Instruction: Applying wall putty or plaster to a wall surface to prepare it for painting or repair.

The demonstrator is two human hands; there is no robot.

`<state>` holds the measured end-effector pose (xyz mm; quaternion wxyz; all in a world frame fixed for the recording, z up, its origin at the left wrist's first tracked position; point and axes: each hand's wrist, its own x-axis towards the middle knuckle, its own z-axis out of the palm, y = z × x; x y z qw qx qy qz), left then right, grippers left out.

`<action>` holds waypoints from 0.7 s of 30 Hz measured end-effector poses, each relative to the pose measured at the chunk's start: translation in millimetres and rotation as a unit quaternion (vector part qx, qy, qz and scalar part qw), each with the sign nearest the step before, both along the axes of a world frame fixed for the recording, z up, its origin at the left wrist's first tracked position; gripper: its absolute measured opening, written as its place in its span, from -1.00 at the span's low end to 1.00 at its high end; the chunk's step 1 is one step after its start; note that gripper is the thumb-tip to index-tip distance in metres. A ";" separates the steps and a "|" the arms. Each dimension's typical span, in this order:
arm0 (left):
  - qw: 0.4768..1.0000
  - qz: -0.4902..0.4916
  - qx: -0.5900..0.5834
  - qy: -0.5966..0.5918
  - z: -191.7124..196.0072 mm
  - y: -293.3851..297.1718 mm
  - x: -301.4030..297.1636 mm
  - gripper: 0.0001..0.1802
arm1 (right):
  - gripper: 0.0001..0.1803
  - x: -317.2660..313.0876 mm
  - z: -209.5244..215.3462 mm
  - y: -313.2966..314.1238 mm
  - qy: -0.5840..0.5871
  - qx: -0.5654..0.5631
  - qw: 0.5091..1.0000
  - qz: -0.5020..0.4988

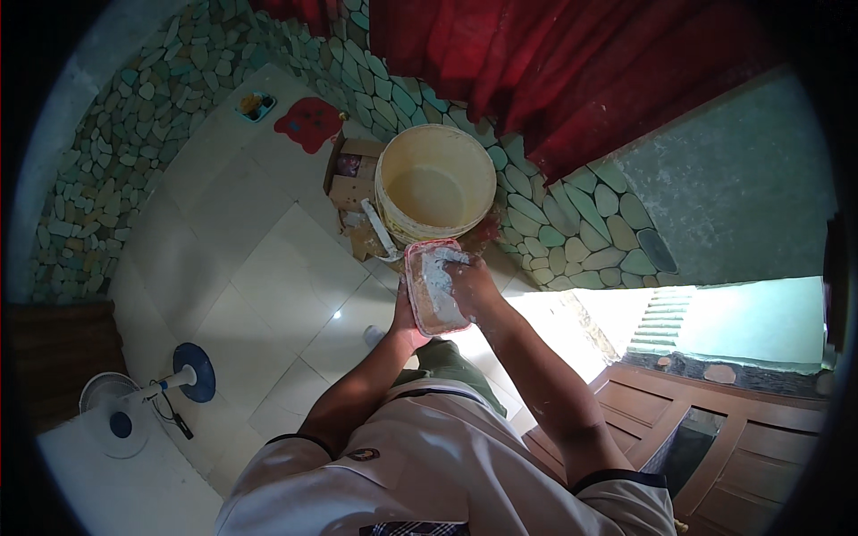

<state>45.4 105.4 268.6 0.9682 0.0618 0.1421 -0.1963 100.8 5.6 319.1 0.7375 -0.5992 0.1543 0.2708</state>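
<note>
Whitish paste (438, 279) coats the tub (433, 243) mid-frame, the left hand (407, 320) gripping its side, the right hand (474, 284) reaching in, grip unclear, below a cream bucket (438, 145).

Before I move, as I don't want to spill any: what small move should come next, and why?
Perhaps draw the right hand gently across the container to gather the pale material, with the left hand steadying it. The material lies spread over the inside, the right hand reaches over it, and the left hand supports the container's near left side.
</note>
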 end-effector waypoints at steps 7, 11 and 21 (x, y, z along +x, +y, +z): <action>0.999 -0.006 -0.020 0.024 -3.8 13.4 -10.8 -0.34 | -0.75 -6.1 3.7 22.0 0.032 0.004 0.999 -0.015; 1.000 -0.011 -0.005 0.009 0.1 16.9 -13.5 -0.34 | -0.78 -13.3 6.1 23.8 -0.018 0.025 0.999 -0.017; 1.000 0.020 -0.010 0.008 -4.1 22.6 -18.2 -0.37 | -0.73 -23.5 26.7 17.2 -0.075 -0.025 0.996 0.030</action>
